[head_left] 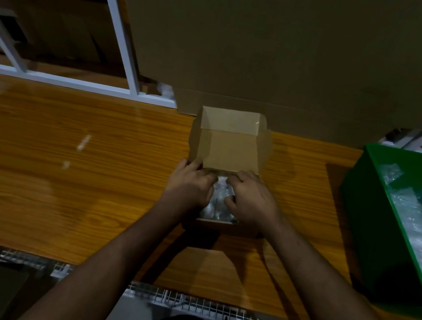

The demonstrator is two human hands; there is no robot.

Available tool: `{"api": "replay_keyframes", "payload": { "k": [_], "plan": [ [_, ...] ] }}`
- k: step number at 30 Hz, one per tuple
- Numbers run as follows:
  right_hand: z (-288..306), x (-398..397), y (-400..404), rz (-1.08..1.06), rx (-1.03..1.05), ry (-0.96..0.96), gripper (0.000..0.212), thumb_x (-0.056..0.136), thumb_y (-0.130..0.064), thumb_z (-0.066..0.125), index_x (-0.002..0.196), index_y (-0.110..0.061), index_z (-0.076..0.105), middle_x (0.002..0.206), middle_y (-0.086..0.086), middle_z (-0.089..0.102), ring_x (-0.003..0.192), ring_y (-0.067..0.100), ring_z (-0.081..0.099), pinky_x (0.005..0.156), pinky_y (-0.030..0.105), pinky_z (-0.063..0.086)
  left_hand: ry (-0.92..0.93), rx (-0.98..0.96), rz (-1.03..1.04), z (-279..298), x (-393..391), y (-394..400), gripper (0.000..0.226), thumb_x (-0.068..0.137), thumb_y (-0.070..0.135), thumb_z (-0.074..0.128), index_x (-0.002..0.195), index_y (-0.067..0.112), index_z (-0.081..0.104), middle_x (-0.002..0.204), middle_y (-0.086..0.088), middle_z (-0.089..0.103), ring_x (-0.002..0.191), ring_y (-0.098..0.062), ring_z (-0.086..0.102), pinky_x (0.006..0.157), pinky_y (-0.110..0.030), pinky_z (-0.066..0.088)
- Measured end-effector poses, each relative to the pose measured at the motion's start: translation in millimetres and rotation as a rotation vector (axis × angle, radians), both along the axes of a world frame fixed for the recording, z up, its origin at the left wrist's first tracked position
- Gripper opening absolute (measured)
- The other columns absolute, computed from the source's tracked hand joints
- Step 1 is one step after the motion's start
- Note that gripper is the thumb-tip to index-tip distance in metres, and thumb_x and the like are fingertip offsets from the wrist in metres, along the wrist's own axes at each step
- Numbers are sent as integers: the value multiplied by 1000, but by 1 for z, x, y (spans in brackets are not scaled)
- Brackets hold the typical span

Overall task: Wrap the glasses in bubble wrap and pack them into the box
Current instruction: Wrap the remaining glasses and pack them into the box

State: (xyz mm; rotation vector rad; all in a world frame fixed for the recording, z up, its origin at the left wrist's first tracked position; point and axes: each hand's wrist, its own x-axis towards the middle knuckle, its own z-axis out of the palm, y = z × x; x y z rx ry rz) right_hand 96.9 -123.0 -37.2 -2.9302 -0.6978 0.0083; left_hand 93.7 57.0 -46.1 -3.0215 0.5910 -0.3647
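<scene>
Head view: small cardboard box (229, 146) sits on the wooden table (69, 168), far flap standing open. Both hands are down in the box mouth. Left hand (190, 184) and right hand (252, 196) have fingers curled onto a bubble-wrapped bundle (219, 201) that lies inside the box, between them; whether they grip it or just press it down, cannot tell for sure, looks like a hold on both sides. Glass itself not visible through the wrap. Judgement: wrapping is done for this piece and packing is in hand; seating the bundle and closing the flaps are left. Green bin (364, 207) at the right holds more bubble wrap (416, 221); further glasses not seen. No brand, label or readable writing anywhere.
</scene>
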Motion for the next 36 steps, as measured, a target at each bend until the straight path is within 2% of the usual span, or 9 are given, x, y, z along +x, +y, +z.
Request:
{"api": "replay_keyframes", "payload": {
  "k": [2, 5, 8, 10, 17, 23, 26, 30, 36],
  "plan": [
    [2, 2, -1, -22, 36, 1, 40, 91, -31, 53, 126, -14, 60, 122, 8, 59, 113, 24, 50, 89, 36, 43, 2, 35, 34, 2, -3, -1, 31, 84, 39, 54, 94, 20, 76, 87, -4, 75, 102, -27, 59, 83, -39, 40],
    [4, 0, -10, -72, 80, -55, 34, 91, -29, 48, 117, -15, 65, 113, 6, 64, 106, 21, 52, 81, 34, 40, -43, -18, 41, -2, -8, -1, 39, 87, 44, 45, 93, 18, 74, 88, -4, 74, 99, -26, 57, 81, -39, 36],
    [1, -3, -18, -79, -71, -175, 40, 88, -40, 36, 108, -23, 66, 107, 0, 70, 105, 20, 47, 82, 39, 33, -66, -37, 35, -7, -11, 2, 43, 90, 49, 45, 105, 19, 73, 101, -1, 74, 103, -24, 56, 83, -39, 37],
    [2, -3, -20, -108, -111, -165, 41, 88, -43, 35, 106, -24, 66, 108, 0, 68, 106, 20, 43, 81, 40, 30, -35, -26, 55, -5, -10, 2, 45, 90, 52, 44, 110, 22, 72, 107, 1, 74, 108, -23, 53, 86, -40, 36],
    [4, -2, -23, -58, 4, -165, 37, 89, -36, 44, 115, -24, 67, 110, -3, 69, 102, 15, 39, 79, 36, 33, 145, -53, 155, 2, -10, -4, 44, 98, 52, 38, 131, 30, 56, 130, 4, 65, 133, -22, 32, 102, -46, 22],
    [8, -7, -18, -67, -36, -135, 38, 91, -38, 44, 117, -21, 66, 115, 0, 69, 111, 18, 44, 88, 38, 37, 232, -120, 192, 5, -21, -5, 47, 101, 48, 36, 143, 28, 43, 147, 5, 51, 141, -20, 27, 103, -45, 26],
    [13, -8, -10, -46, 37, -151, 35, 93, -31, 51, 121, -17, 66, 117, 2, 68, 111, 18, 53, 93, 35, 42, 252, -166, 168, 7, -26, -2, 49, 102, 46, 37, 146, 25, 40, 150, 2, 48, 143, -20, 27, 103, -43, 29],
    [4, -13, -8, -34, 119, -62, 40, 93, -27, 52, 130, -15, 63, 127, 5, 66, 113, 21, 59, 94, 35, 47, 294, -230, 166, 4, -30, 0, 53, 102, 44, 39, 150, 22, 36, 156, 0, 40, 148, -20, 22, 110, -43, 29],
    [-1, -15, -6, -38, 99, -59, 48, 92, -30, 53, 137, -13, 57, 136, 7, 61, 121, 22, 54, 102, 35, 43, 296, -132, 155, 7, -32, 0, 61, 102, 50, 37, 154, 20, 28, 160, -1, 35, 151, -21, 17, 113, -45, 23]
  ]
}}
